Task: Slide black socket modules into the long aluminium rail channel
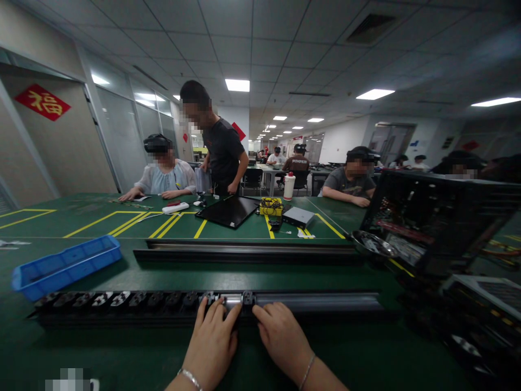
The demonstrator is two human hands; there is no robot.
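"So, where is the black rail?"

"Low in the frame, lying lengthwise across the green bench. A row of socket modules fills its left part, and a lone socket module sits near the middle."

"And the hands?"

"Both at the lower centre. The left hand has its fingers spread, tips down at the row's right end; I can't tell whether they pinch anything. The right hand is loosely curled, fingertips just beside the lone module's right side; whether it grips is unclear too."

"What lies around them?"

"A blue plastic bin at the left, and a pair of dark channel strips across the centre. An opened computer case stands at the right."

"Farther off?"

"Above the strips, a flat black panel and a grey box. Beyond, a standing person in a dark T-shirt at upper centre-left, and a seated person in a pale top beside them."
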